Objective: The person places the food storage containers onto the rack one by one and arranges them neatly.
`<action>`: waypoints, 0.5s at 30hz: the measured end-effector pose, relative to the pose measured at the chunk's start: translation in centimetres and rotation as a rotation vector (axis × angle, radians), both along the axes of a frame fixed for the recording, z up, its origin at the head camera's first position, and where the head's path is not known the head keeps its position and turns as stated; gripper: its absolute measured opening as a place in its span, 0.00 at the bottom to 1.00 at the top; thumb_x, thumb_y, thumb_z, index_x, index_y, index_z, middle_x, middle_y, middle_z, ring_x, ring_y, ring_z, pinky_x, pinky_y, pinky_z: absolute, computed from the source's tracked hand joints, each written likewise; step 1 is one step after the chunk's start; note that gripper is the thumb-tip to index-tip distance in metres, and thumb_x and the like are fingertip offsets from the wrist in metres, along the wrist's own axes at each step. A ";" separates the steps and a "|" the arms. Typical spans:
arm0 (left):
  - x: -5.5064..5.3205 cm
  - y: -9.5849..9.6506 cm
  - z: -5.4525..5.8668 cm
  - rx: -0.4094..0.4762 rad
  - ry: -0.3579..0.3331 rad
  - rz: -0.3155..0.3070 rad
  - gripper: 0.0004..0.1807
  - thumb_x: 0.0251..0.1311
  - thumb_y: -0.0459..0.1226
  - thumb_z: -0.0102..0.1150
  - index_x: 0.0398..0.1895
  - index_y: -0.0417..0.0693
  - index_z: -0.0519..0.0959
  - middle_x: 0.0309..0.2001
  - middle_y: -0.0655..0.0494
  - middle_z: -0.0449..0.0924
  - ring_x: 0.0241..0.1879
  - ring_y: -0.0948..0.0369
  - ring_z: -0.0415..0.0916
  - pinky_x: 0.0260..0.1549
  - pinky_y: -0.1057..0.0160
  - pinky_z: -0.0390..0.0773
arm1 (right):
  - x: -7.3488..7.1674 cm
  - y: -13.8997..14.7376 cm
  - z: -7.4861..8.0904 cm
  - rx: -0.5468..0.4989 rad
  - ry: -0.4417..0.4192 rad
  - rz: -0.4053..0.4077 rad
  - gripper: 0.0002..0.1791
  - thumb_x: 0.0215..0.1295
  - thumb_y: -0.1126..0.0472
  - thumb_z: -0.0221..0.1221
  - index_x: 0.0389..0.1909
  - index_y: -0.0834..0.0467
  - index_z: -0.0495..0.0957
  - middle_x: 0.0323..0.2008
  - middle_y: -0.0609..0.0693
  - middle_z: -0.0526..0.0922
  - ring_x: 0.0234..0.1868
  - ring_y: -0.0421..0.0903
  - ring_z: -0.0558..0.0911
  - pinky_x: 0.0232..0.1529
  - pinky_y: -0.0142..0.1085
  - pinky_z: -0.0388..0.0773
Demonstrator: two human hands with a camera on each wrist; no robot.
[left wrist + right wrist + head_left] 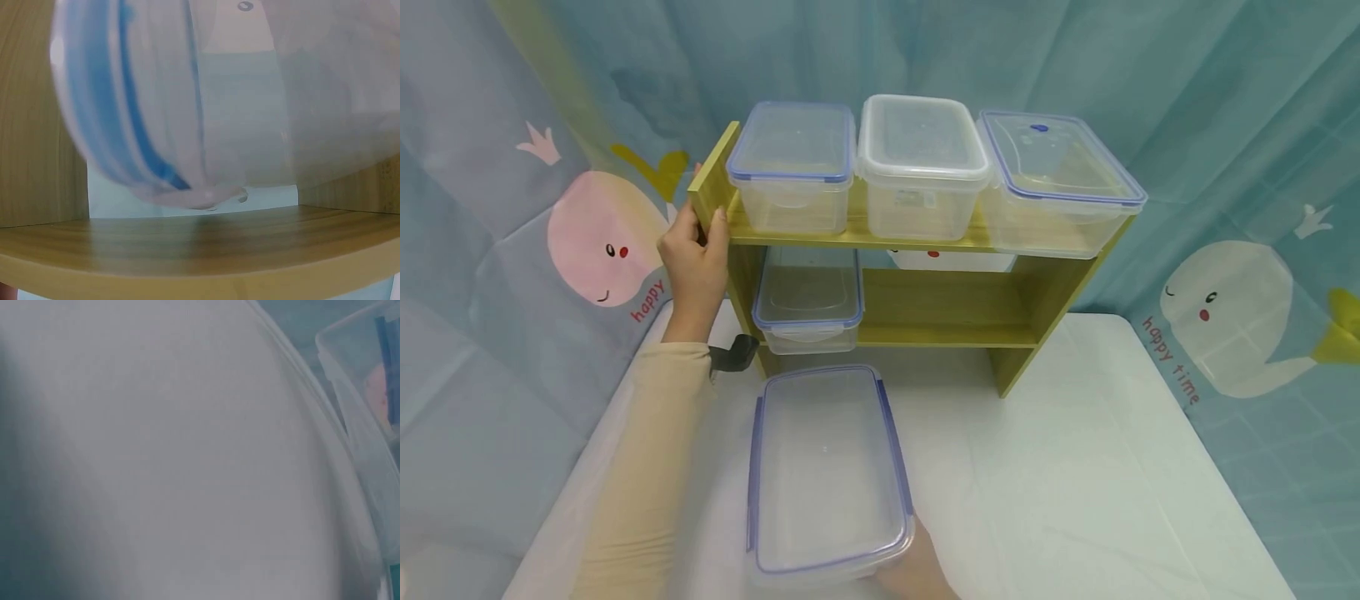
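Note:
My left hand grips the upper left side panel of a small wooden shelf, thumb on the near side. At the front, my right hand holds a large clear food container with blue side latches by its near right corner. Its fingers are hidden by the container, which is in front of the shelf. On the lower board at the left sits another clear container with a blue-rimmed lid. A blue-edged clear container fills much of the left wrist view, above a wooden board.
On the top board stand a blue-rimmed container, a white-lidded one and a wider blue-rimmed one that juts over the front edge. A white-covered table lies under the shelf, with a printed curtain around it.

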State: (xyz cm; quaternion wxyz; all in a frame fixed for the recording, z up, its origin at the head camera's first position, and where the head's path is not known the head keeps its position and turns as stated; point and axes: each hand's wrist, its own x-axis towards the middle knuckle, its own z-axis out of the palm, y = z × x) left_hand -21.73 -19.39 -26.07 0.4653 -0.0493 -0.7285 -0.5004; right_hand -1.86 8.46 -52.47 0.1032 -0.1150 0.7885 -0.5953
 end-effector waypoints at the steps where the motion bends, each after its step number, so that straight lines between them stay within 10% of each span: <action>1: 0.0 0.0 0.1 0.011 -0.005 -0.006 0.21 0.63 0.30 0.51 0.59 0.44 0.74 0.60 0.63 0.72 0.51 0.64 0.75 0.47 0.67 0.76 | 0.1 0.1 0.1 -0.008 -0.004 0.001 0.48 0.46 0.48 0.71 0.68 0.48 0.56 0.60 0.44 0.70 0.60 0.47 0.70 0.60 0.52 0.66; 9: 0.0 0.0 0.0 0.009 -0.011 -0.001 0.19 0.63 0.30 0.51 0.58 0.41 0.75 0.59 0.63 0.73 0.50 0.66 0.76 0.47 0.68 0.76 | 0.9 0.1 1.3 -0.101 -0.016 0.027 0.48 0.47 0.55 0.72 0.69 0.44 0.57 0.59 0.43 0.71 0.58 0.44 0.72 0.59 0.42 0.69; 15: 0.0 -0.1 -0.2 -0.043 0.008 0.043 0.16 0.64 0.32 0.51 0.50 0.28 0.77 0.49 0.45 0.81 0.36 0.73 0.74 0.37 0.76 0.75 | 0.9 0.0 2.1 -0.098 0.064 -0.028 0.48 0.42 0.59 0.73 0.67 0.49 0.61 0.58 0.44 0.74 0.57 0.43 0.73 0.60 0.40 0.67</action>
